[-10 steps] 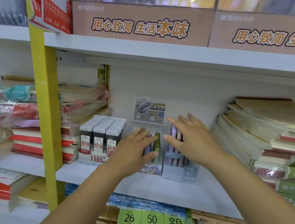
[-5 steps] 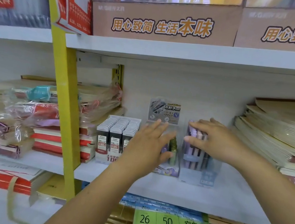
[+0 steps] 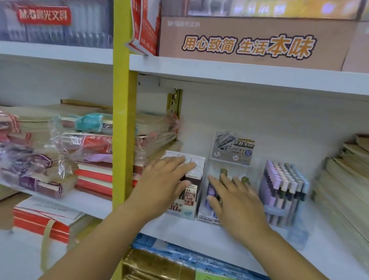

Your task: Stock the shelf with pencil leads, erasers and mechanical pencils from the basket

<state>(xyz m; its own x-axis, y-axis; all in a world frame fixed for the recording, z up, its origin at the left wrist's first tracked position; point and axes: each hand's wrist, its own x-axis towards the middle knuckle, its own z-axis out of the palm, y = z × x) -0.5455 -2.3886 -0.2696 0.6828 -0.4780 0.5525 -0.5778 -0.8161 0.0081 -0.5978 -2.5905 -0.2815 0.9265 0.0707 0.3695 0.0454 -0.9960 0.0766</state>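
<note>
to do this step well, push both boxes straight back with even pressure, so they stand in one line and do not tip. the left hand (image 3: 164, 183) rests on the pencil lead box (image 3: 190, 195), fingers (image 3: 183, 162) straight. the right hand (image 3: 238, 203), fingers spread, presses the clear mechanical pencil box (image 3: 233, 147). both boxes stand side by side on the white shelf (image 3: 190, 237). the lead cases look dark with white labels.
</note>
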